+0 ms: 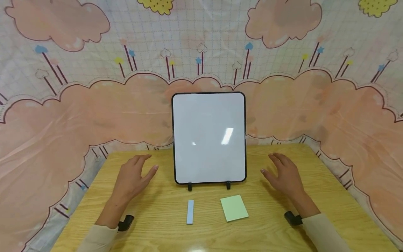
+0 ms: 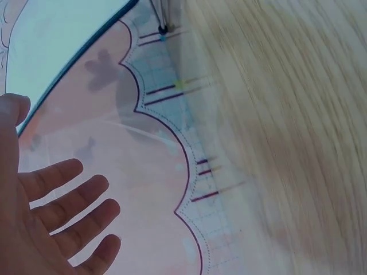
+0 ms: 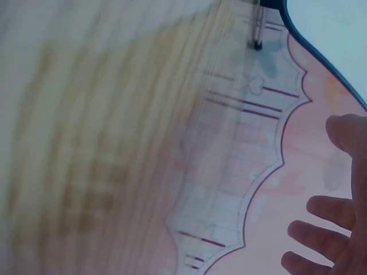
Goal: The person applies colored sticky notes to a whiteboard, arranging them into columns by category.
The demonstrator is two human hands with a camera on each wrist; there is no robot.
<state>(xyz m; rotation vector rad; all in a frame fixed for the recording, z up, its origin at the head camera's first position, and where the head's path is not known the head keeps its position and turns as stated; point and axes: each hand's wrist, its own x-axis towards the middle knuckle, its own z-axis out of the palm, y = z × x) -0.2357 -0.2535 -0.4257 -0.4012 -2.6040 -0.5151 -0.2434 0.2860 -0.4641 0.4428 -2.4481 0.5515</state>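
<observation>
A small whiteboard (image 1: pixel 209 140) with a black frame stands upright on a stand with two black feet. My left hand (image 1: pixel 133 178) hovers to the left of it, fingers and thumb spread apart, holding nothing. On the other side, my right hand (image 1: pixel 284 176) is held out the same way, also with nothing in it. Between the hands and nearer to me lie a narrow pale blue strip pad (image 1: pixel 190 212) and a square pale green sticky note pad (image 1: pixel 234 208). Both wrist views show the spread fingers and part of the board's edge.
The wooden table (image 1: pixel 157 231) carries all of this. A patterned cloth (image 1: pixel 132 112) with clouds hangs behind and along both sides of the table. Each wrist wears a black camera mount (image 1: pixel 126 223). Light reflects off the board.
</observation>
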